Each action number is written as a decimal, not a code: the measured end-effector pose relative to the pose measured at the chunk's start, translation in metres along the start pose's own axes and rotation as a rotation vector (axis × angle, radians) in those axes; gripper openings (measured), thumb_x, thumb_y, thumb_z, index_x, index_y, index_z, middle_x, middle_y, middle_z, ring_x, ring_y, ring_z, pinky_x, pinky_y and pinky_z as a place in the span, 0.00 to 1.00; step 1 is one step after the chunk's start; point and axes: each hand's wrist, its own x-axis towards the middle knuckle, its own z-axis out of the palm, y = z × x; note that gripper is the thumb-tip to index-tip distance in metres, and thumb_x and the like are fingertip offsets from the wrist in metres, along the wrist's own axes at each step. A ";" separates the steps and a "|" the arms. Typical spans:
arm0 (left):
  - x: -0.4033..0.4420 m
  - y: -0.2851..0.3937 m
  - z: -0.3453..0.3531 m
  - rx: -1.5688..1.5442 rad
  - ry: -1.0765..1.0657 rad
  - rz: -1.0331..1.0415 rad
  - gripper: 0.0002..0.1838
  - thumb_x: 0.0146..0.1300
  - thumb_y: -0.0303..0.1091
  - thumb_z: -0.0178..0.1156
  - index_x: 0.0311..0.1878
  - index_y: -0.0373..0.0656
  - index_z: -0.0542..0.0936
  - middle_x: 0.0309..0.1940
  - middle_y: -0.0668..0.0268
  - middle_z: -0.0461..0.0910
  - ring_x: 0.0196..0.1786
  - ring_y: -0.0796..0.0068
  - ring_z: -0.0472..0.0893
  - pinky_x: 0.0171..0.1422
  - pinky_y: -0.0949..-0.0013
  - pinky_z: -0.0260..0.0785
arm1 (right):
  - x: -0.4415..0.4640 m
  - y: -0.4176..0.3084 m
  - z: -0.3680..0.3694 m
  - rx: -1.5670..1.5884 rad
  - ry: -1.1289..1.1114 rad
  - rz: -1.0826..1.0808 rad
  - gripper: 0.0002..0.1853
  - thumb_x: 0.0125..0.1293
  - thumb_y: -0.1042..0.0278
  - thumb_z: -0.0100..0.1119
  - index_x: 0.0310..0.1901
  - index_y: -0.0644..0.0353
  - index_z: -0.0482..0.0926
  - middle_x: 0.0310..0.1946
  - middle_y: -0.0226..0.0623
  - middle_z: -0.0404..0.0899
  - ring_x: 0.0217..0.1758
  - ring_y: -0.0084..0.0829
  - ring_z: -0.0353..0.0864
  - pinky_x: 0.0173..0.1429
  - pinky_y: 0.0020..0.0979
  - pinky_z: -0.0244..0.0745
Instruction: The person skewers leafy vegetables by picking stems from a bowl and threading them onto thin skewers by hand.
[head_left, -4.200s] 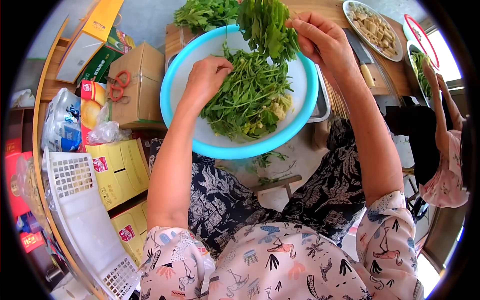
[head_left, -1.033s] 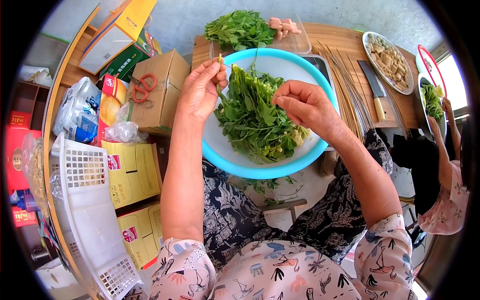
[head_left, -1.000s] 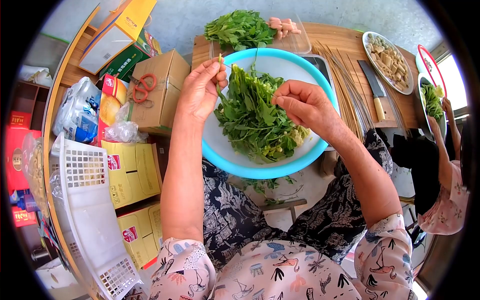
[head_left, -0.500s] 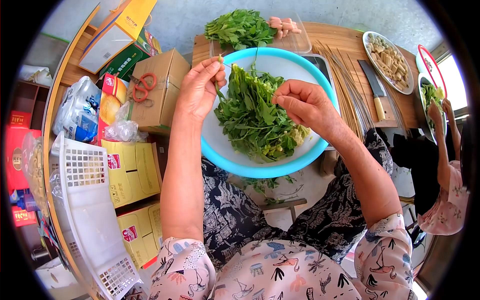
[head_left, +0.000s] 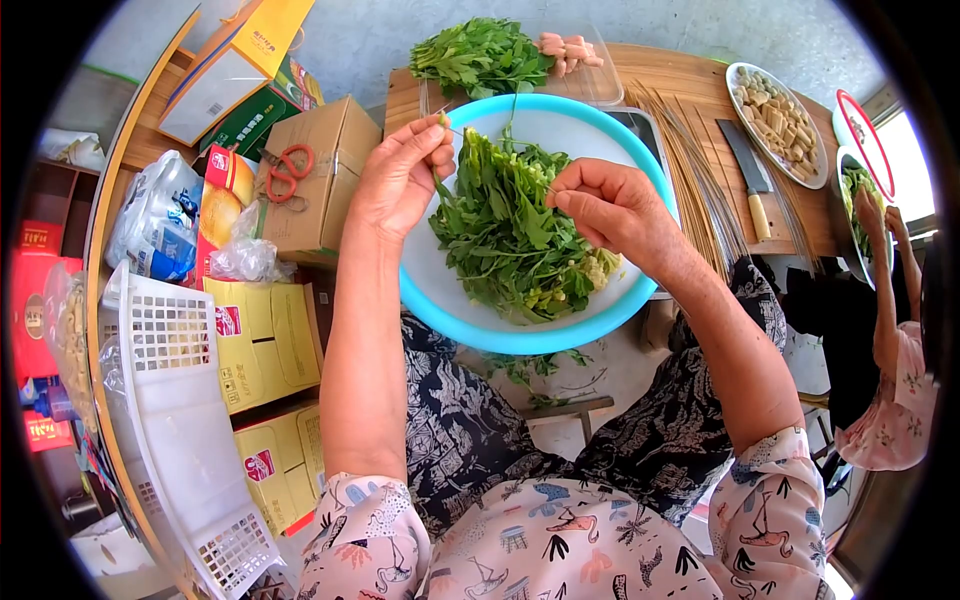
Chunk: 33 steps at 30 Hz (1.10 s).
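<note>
My left hand [head_left: 405, 175] is closed over the left rim of a blue-rimmed white basin [head_left: 425, 285], pinching a leafy green stem [head_left: 441, 190]. A thin stick like a skewer shows at its fingertips and runs toward my right hand [head_left: 610, 205]. That hand is closed in a pinch above the basin's right half, on what looks like the skewer's other end; the middle is hard to see against the leaves. Between and below both hands, a pile of leafy greens [head_left: 520, 230] with pale stems fills the basin's middle.
Behind the basin lie more greens [head_left: 480, 58] and pink sausage pieces [head_left: 570, 52] in a clear tray. Loose skewers [head_left: 690, 180], a cleaver [head_left: 745, 160] and a plate of cut food [head_left: 775, 120] are rightward. Another person's hands [head_left: 880, 215] work far right. Scissors [head_left: 288, 175] rest on a carton.
Both of my hands stay almost where they were, still pinching. The basin has shifted very slightly. At the far right, the other person's hands have moved a little.
</note>
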 end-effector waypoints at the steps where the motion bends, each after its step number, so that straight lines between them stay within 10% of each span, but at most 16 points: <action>1: 0.000 0.000 0.000 -0.005 -0.012 -0.006 0.10 0.61 0.25 0.61 0.45 0.36 0.77 0.32 0.66 0.78 0.30 0.80 0.73 0.35 0.76 0.67 | 0.000 0.000 0.000 -0.001 -0.001 -0.003 0.06 0.67 0.71 0.54 0.35 0.64 0.75 0.15 0.21 0.66 0.17 0.12 0.60 0.20 0.19 0.53; 17: 0.003 -0.005 -0.003 -0.003 -0.128 -0.112 0.07 0.60 0.29 0.63 0.42 0.41 0.78 0.31 0.69 0.79 0.30 0.79 0.74 0.35 0.76 0.67 | -0.001 -0.005 -0.004 0.013 -0.032 -0.005 0.06 0.67 0.71 0.53 0.36 0.65 0.76 0.16 0.20 0.66 0.17 0.11 0.60 0.20 0.19 0.53; 26: 0.005 -0.016 0.014 0.302 0.119 0.201 0.09 0.61 0.33 0.63 0.42 0.41 0.80 0.33 0.70 0.80 0.35 0.81 0.77 0.42 0.75 0.68 | 0.003 -0.007 -0.015 -0.010 0.093 -0.089 0.08 0.68 0.67 0.51 0.38 0.60 0.77 0.14 0.19 0.62 0.15 0.10 0.56 0.18 0.16 0.48; 33: -0.005 -0.042 0.042 0.787 -0.108 0.126 0.09 0.64 0.33 0.58 0.33 0.37 0.81 0.28 0.69 0.80 0.31 0.83 0.76 0.38 0.76 0.69 | 0.004 -0.012 -0.047 0.091 0.282 -0.238 0.10 0.68 0.64 0.53 0.39 0.62 0.79 0.14 0.19 0.64 0.15 0.11 0.57 0.19 0.17 0.50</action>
